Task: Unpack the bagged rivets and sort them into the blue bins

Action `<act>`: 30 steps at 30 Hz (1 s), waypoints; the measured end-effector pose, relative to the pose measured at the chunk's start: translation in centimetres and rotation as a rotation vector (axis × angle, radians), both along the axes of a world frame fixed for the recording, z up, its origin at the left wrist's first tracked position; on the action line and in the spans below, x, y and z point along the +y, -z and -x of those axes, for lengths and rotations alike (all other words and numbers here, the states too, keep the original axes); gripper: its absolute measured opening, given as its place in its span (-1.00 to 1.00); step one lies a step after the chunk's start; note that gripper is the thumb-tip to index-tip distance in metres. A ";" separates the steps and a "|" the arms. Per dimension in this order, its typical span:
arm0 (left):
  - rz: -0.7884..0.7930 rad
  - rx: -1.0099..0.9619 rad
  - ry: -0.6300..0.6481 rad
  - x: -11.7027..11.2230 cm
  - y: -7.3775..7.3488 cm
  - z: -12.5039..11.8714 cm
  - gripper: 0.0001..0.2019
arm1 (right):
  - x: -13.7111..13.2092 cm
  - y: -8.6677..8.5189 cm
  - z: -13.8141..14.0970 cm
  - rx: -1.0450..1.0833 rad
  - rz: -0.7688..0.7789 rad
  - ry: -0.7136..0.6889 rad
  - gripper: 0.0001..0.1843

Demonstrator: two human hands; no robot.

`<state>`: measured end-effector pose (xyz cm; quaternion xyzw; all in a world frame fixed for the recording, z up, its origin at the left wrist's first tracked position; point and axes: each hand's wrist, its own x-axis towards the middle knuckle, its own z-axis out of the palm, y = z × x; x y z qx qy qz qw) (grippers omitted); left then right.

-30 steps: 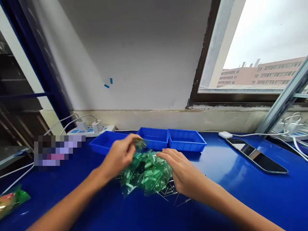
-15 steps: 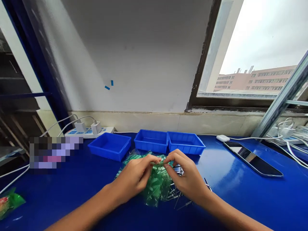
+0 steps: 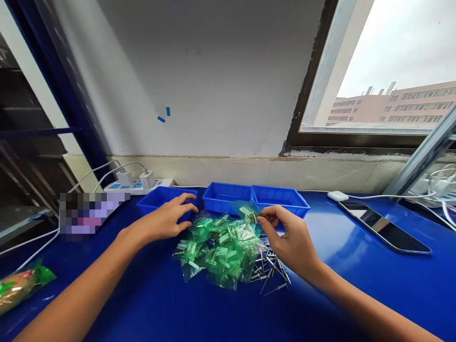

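The right hand [image 3: 290, 237] pinches a green bag [image 3: 246, 211] over the heaped bags [image 3: 221, 251]; the left hand [image 3: 164, 221], fingers spread, hovers near a blue tray [image 3: 155, 200]

A phone [image 3: 386, 228] lies beside a small white case [image 3: 337, 196] — and, far left, a green-ended packet [image 3: 23, 287].

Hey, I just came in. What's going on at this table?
A person is handling small green plastic bags with bare hands. The right hand pinches one green bag with small pale pieces inside, raised above a pile of similar bags. The left hand is open, fingers spread, near the pile's left side. Loose metal pins lie at the pile's right edge on the blue table, and three blue trays stand behind.
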<state>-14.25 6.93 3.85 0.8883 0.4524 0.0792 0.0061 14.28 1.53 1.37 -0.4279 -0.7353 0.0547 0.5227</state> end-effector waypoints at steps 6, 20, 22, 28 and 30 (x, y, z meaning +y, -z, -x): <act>-0.289 0.100 -0.070 -0.2 1.4 -2.5 -0.80 | -0.2 0.7 0.4 -0.085 -0.006 -0.068 -0.92; 0.145 -0.669 -0.139 -3.9 1.0 -8.3 -0.68 | -0.1 -0.9 -0.5 -0.027 -0.166 0.043 -0.92; 0.031 -0.569 -0.124 -3.8 1.2 -8.3 -0.65 | -0.2 -0.7 -0.4 -0.041 -0.150 0.031 -0.91; -0.164 -0.441 0.017 -3.6 1.0 -7.3 -0.78 | 0.1 -0.5 -0.5 -0.038 -0.153 0.059 -0.93; -0.126 -0.387 0.090 -4.0 0.8 -7.3 -0.79 | 0.0 -0.7 -0.6 -0.045 -0.169 0.065 -0.92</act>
